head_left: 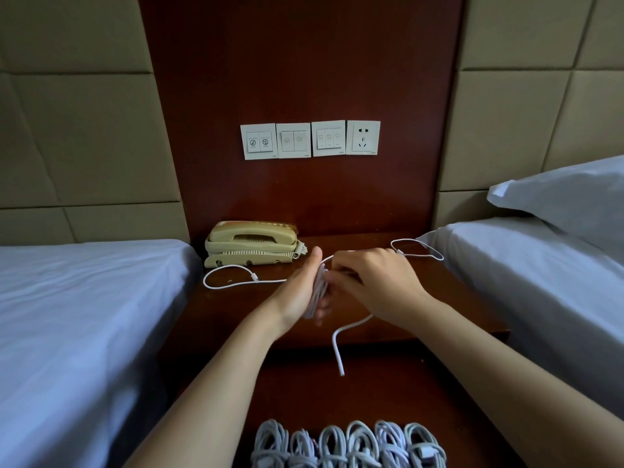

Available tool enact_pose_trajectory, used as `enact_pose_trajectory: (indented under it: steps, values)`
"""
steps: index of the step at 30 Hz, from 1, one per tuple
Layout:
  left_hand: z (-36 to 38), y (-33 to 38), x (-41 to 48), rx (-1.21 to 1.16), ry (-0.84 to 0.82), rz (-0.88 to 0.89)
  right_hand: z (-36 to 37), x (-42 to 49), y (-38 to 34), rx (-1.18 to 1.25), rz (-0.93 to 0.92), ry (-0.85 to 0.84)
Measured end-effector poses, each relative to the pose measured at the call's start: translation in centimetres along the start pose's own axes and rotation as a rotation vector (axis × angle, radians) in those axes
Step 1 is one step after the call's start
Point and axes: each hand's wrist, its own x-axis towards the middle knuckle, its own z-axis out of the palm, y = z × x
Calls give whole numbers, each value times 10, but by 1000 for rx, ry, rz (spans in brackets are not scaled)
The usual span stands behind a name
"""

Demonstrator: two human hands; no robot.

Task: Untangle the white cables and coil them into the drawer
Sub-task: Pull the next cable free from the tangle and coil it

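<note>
Six coiled cables (349, 445) lie side by side in a row nearest to me, at the near end of the open drawer (297, 393), each wound into a tight white hank and touching its neighbour.

Just beyond, over the near part of the nightstand (449, 298), both arms reach in. The left hand (304, 288) stands on edge with its thumb up, its fingers wrapped round a bundle (319, 292) of white cable wound into loops. The right hand (374, 282) comes in from the right, knuckles up, its curled fingers and thumb pinching the bundle's outer turn just beside the left palm. From under the right hand a loose end (337, 346) curves down and hangs over the drawer, its plug at the bottom, touching nothing.

On the nightstand top, a thin white lead (216, 286) runs left from the hands, loops round and ends in a small plug in front of the telephone (251, 244). A second loop (420, 249) lies at the far right, close to the right-hand bed (540, 282). Whether these belong to the cable in the hands I cannot tell.

Farther back, the beige telephone sits at the far left of the top, its coiled cord tucked along the front. Above it on the dark wood panel are three switch plates (293, 140) and a socket (363, 138). A pillow (574, 197) lies on the right bed; the left bed (84, 315) has a pale sheet.
</note>
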Motion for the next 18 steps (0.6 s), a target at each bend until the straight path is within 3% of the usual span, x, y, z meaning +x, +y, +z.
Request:
enact_pose_trajectory:
  steps: [5, 8, 12, 18]
  values:
    - [6, 12, -9, 31, -65, -28, 1, -2, 11, 48, -4, 63]
    - [2, 15, -11, 45, -100, -32, 2, -1, 17, 150, 87, 3]
    - [-10, 12, -13, -47, -57, -30, 4, 0, 31, 509, 237, -35]
    - [-29, -3, -10, -47, 92, -91, 8, -5, 53, 1107, 670, -97]
